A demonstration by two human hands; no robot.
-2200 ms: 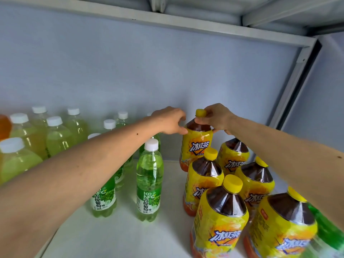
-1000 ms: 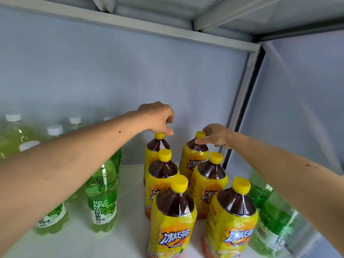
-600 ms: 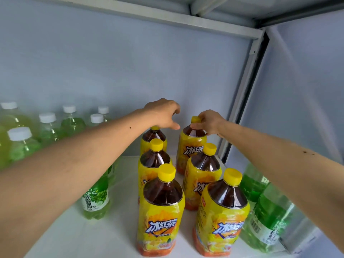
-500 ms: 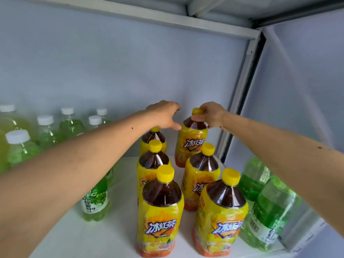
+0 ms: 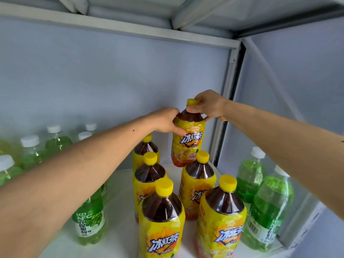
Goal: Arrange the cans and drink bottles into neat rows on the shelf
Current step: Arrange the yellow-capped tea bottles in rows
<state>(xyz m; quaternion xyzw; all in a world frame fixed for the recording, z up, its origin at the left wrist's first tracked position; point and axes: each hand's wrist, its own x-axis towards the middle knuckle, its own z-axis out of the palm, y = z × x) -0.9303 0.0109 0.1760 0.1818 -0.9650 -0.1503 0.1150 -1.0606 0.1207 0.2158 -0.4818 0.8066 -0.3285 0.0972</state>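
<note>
Iced tea bottle (image 5: 189, 140), yellow-labelled, hangs above the white shelf (image 5: 121, 237) at the back right corner, held in a two-handed grip: the right hand (image 5: 209, 106) pinches its yellow cap (image 5: 192, 102) while the left hand (image 5: 165, 120) wraps its shoulder. Five more iced tea bottles (image 5: 197, 185) stand below in two rows. Green grape-drink bottles (image 5: 90, 218) flank them on both sides.

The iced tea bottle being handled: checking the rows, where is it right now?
The iced tea bottle is at the back of the right-hand tea row near the corner post, gripped by the left hand and right hand.
</note>
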